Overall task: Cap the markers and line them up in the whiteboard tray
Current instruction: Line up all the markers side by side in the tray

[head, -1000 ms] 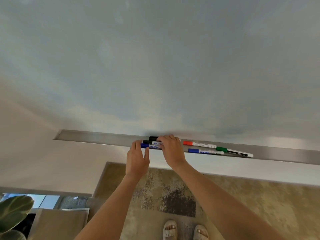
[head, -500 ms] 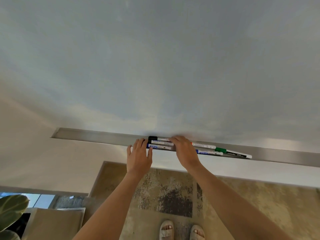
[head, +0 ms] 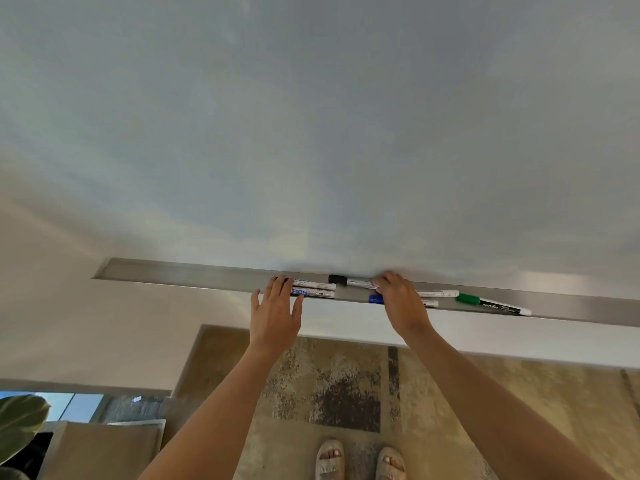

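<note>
Here, both hands reach up to the metal whiteboard tray (head: 194,276) below the whiteboard (head: 311,133). The left hand (head: 275,313) lies flat with fingers spread, its grip wide and holding nothing; the fingertips rest against the left ends of two markers (head: 313,289) lying side by side in the tray. The right hand (head: 401,303) is palm down over the middle of the tray, fingers bent onto the markers there; whether its grip has closed on any of them cannot be told. A black-capped marker (head: 349,281) sticks out to the left from under its fingers, at the back of the tray. A blue cap (head: 375,299) shows at the front edge, and two white barrels (head: 438,293) emerge on the right. The green-capped marker (head: 491,304) lies apart, further right, slightly slanted.
</note>
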